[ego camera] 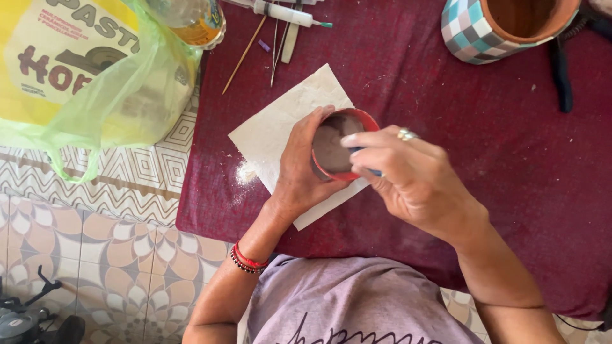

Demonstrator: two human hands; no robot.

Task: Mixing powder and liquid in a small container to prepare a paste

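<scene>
Cupping the red cup [338, 153] steady, the left hand [299, 169] is wrapping it while right hand [408, 175] fingers are pinching a blue tool [373, 171] over white paper [280, 127].

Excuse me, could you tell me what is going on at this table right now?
A person seated at a maroon cloth holds a small red cup of greyish-brown paste in the left hand. The right hand is over the cup, pinching a small blue-handled tool at its rim. The cup is held above a sheet of white paper with some spilled white powder beside it. A checkered clay pot and thin sticks lie farther back.
</scene>
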